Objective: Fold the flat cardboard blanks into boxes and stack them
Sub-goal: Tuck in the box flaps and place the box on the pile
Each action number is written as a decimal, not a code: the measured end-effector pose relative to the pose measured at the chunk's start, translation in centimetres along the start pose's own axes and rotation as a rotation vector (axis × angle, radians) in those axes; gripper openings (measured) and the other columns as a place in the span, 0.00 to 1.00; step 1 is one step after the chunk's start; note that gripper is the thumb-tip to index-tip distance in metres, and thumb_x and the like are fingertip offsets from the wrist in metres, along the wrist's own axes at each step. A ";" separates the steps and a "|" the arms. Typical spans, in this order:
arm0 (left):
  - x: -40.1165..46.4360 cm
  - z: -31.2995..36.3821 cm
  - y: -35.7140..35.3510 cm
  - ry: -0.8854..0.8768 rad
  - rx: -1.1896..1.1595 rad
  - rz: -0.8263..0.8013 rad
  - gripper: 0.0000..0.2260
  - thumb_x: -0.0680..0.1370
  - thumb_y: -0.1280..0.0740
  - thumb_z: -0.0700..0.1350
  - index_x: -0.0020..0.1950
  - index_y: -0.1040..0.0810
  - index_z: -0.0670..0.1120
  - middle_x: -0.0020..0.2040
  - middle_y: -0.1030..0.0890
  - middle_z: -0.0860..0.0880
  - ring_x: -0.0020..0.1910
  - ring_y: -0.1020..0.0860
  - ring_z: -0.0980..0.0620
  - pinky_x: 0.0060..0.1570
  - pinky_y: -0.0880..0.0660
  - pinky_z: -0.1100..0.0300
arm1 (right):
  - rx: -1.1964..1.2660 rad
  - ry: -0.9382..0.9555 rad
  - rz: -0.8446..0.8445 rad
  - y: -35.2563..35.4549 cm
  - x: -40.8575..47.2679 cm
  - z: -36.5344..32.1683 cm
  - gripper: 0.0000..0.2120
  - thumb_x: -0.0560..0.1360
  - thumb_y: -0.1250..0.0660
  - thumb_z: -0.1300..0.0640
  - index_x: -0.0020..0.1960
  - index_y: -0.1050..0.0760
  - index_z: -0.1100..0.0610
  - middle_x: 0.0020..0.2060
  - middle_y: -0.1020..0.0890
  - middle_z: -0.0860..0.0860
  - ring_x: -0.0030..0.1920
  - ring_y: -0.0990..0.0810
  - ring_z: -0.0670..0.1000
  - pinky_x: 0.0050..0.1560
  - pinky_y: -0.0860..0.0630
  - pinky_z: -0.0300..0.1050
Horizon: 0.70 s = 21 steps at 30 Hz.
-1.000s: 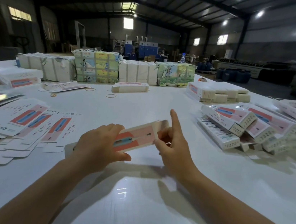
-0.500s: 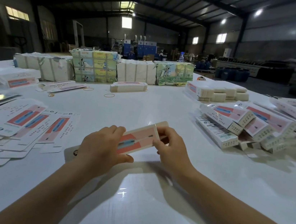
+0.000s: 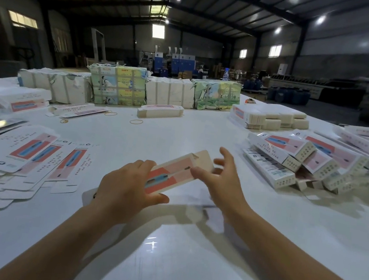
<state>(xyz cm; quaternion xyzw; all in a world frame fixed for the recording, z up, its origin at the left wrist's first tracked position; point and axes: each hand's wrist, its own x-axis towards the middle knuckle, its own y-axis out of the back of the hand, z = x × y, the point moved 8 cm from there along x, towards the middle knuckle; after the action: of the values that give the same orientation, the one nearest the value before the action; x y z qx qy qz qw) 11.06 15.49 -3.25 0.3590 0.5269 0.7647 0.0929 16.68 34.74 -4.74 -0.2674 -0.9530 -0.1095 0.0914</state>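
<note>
The left hand (image 3: 125,193) grasps the near end of the box (image 3: 174,176), thumb under its lower edge and fingers curled over the top, holding it just above the table (image 3: 185,269) with the far end angled away to the right. The right hand (image 3: 222,182) is spread open beside that far end; motion blur hides whether any fingertip touches the card, so I cannot tell if it has a hold. The end flap (image 3: 204,160) looks untucked, though the blur makes that uncertain.

To close it well, the left hand should keep the body square and firm while the right presses the flap along its crease and slides the tab fully inside, without crushing the thin walls.

Flat blanks (image 3: 31,157) lie fanned to the left; finished boxes are heaped in the pile (image 3: 305,160) to the right, where this one likely goes.
</note>
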 end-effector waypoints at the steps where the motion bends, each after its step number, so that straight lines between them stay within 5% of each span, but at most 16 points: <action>1: 0.0 0.2 -0.2 -0.005 -0.002 -0.008 0.29 0.68 0.33 0.68 0.63 0.32 0.55 0.53 0.25 0.56 0.45 0.25 0.55 0.43 0.23 0.61 | 0.192 -0.140 -0.093 -0.9 0.0 1.0 0.33 0.71 0.27 0.56 0.71 0.39 0.51 0.58 0.27 0.53 0.55 0.24 0.53 0.49 0.24 0.48; 3: 0.0 0.4 -0.5 -0.011 0.004 -0.019 0.30 0.68 0.33 0.67 0.65 0.32 0.55 0.54 0.25 0.57 0.45 0.24 0.55 0.43 0.23 0.62 | 0.450 -0.265 -0.208 -2.3 -0.2 1.6 0.20 0.72 0.29 0.63 0.61 0.31 0.57 0.50 0.20 0.56 0.49 0.19 0.55 0.43 0.20 0.48; 6: 0.1 0.5 -0.7 -0.015 0.004 -0.034 0.30 0.68 0.33 0.68 0.65 0.33 0.56 0.55 0.25 0.57 0.45 0.24 0.55 0.44 0.24 0.63 | 0.416 -0.165 -0.180 -2.1 0.1 1.1 0.11 0.72 0.29 0.66 0.51 0.27 0.59 0.45 0.18 0.57 0.45 0.16 0.55 0.42 0.19 0.44; 11: 0.2 0.6 -0.7 -0.020 0.033 -0.022 0.30 0.68 0.35 0.69 0.64 0.33 0.55 0.54 0.25 0.57 0.44 0.25 0.56 0.41 0.27 0.66 | -0.294 0.325 0.001 -1.1 -1.5 -2.5 0.03 0.77 0.35 0.57 0.48 0.26 0.57 0.35 0.22 0.46 0.34 0.23 0.40 0.34 0.31 0.24; 16: 0.1 0.7 -0.3 -0.038 0.098 0.030 0.30 0.70 0.34 0.67 0.66 0.33 0.53 0.56 0.24 0.55 0.46 0.24 0.56 0.44 0.23 0.62 | -0.672 0.564 -0.034 -2.7 -2.7 -3.5 0.12 0.81 0.44 0.54 0.60 0.28 0.57 0.42 0.20 0.51 0.36 0.29 0.48 0.35 0.37 0.34; 18: 0.0 0.5 -0.1 -0.032 0.089 0.037 0.30 0.70 0.34 0.66 0.67 0.33 0.53 0.57 0.24 0.55 0.47 0.25 0.56 0.44 0.24 0.62 | -0.539 0.504 -0.034 -2.5 -2.6 -3.5 0.13 0.82 0.45 0.52 0.57 0.24 0.56 0.37 0.21 0.50 0.34 0.28 0.48 0.37 0.33 0.38; 21: 0.0 0.2 0.1 -0.020 0.077 0.058 0.30 0.71 0.34 0.65 0.68 0.34 0.53 0.58 0.25 0.54 0.48 0.24 0.55 0.44 0.23 0.60 | -0.019 0.180 -0.072 -1.6 -1.5 -2.3 0.15 0.81 0.41 0.51 0.46 0.17 0.54 0.39 0.16 0.54 0.43 0.19 0.52 0.44 0.20 0.47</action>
<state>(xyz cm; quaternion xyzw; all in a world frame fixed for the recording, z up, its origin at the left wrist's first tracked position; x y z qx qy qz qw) 11.24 15.63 -3.07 0.3850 0.5444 0.7427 0.0622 17.33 32.07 -3.14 -0.2229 -0.9488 -0.1453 0.1702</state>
